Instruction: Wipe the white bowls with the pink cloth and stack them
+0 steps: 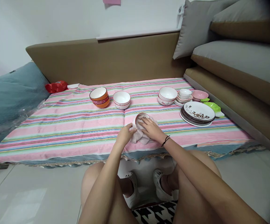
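A pale pink bowl [141, 117] lies tilted on the striped cloth [67, 127], wrapped in a light pink rag [141, 137]. My left hand [125, 133] grips the bowl's left side together with the rag. Pressed on the rag over the bowl's right side is my right hand [151, 128], its fingers curled and a black band round the wrist. Both hands are near the front edge of the cloth, at its middle.
Stacked orange bowls [100, 97] and white bowls [121, 99] stand behind. To the right are more white bowls [167, 95], small dishes [184, 95], a pink bowl [199, 94], patterned plates [197, 113] and a green dish [214, 108]. Sofa cushions [237, 62] rise at right.
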{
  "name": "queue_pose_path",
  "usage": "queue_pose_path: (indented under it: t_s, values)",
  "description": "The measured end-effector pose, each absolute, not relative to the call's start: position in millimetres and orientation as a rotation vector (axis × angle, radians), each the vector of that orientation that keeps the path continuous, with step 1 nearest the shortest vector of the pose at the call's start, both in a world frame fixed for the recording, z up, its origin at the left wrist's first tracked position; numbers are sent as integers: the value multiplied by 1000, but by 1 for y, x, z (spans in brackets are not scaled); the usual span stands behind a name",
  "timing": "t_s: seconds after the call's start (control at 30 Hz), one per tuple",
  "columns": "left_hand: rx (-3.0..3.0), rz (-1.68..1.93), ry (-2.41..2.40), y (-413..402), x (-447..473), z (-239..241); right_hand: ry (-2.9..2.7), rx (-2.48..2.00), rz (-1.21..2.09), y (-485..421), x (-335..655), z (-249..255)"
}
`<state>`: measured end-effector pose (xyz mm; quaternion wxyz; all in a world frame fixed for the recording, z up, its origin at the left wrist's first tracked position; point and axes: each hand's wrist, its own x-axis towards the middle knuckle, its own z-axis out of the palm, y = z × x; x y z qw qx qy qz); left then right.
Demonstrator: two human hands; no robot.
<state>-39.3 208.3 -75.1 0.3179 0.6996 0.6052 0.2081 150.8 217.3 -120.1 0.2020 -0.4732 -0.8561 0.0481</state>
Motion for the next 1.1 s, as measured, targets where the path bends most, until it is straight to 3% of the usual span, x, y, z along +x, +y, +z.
queue_pose_path:
  t_s: [0.3, 0.87, 1.1]
  values:
    - [1877, 513, 1644, 208, -41, -68, -2293, -1249, 586, 216, 145, -121]
    - [1906, 503, 1620, 201, -34, -63, -2522, -1568, 348, 205, 140, -127]
    - [1933, 409, 1632, 204, -37, -62, -2365, -1220, 908, 185, 128, -116]
